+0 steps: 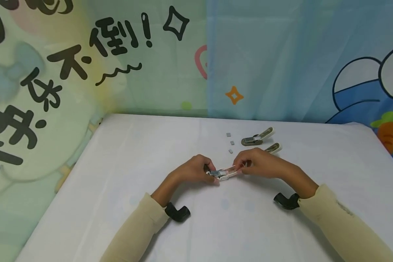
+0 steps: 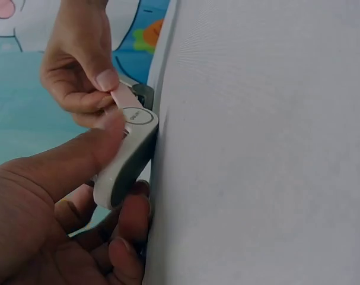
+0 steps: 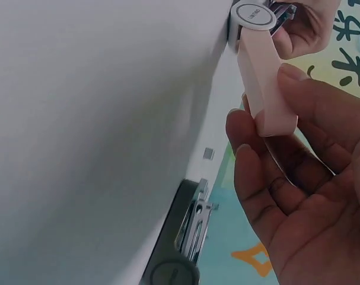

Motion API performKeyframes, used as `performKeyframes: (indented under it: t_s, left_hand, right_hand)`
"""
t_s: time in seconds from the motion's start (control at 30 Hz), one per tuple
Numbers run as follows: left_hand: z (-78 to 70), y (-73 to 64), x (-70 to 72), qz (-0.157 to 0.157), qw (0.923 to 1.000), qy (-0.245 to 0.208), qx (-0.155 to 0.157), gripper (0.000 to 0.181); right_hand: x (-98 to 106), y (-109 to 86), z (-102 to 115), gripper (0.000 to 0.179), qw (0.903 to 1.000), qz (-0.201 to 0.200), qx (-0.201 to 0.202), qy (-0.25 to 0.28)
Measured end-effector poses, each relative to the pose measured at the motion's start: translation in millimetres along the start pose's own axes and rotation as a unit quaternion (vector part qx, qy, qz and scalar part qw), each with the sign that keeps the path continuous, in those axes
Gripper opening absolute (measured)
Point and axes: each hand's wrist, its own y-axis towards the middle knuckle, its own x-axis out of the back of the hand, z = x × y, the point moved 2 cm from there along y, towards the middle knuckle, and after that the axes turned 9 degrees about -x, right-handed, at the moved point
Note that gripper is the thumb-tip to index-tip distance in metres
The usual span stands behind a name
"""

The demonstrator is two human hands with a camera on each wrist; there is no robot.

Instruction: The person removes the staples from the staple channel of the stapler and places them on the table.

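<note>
Between both hands is an opened stapler, with a pink arm and a round white hinge cap. My left hand grips its white and dark end, thumb on top and fingers curled beneath. My right hand pinches the pink arm between thumb and fingers. Metal inner parts of the stapler show close to my left fingers in the head view. Both hands work low over the white table.
Two dark green staplers lie behind and beside my right hand, the nearer one partly hidden by it. Three small grey staple strips lie in a row on the white tabletop. Printed curtains hang behind.
</note>
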Motion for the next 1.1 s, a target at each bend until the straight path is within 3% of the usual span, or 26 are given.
performKeyframes:
  t_s: [0.23, 0.4, 0.77, 0.9, 1.1]
  left_hand:
    - [-10.6, 9.5, -8.4, -0.005, 0.9994, 0.023, -0.026, 0.017]
    - [-18.2, 22.9, -17.2, -0.005, 0.9947, 0.090, -0.049, 0.019]
    - [-45.0, 52.3, -39.1, 0.021, 0.9824, 0.182, -0.035, 0.022]
    - [-54.4, 63.9, -50.2, 0.031, 0.9789, 0.195, -0.054, 0.021]
    - [-62.9, 75.8, -57.4, 0.026, 0.9798, 0.187, -0.065, 0.022]
  right_hand:
    - [8, -15.2, -6, 0.016, 0.9993, -0.017, 0.006, -0.033]
    - [17, -26.6, -6, 0.017, 0.9986, -0.020, 0.006, -0.048]
    - [36, -56.3, -14, 0.016, 0.9935, -0.042, -0.030, -0.102]
    - [42, -69.8, -20, 0.017, 0.9899, -0.054, -0.041, -0.124]
    - [50, -84.0, -28, 0.022, 0.9846, -0.081, -0.063, -0.142]
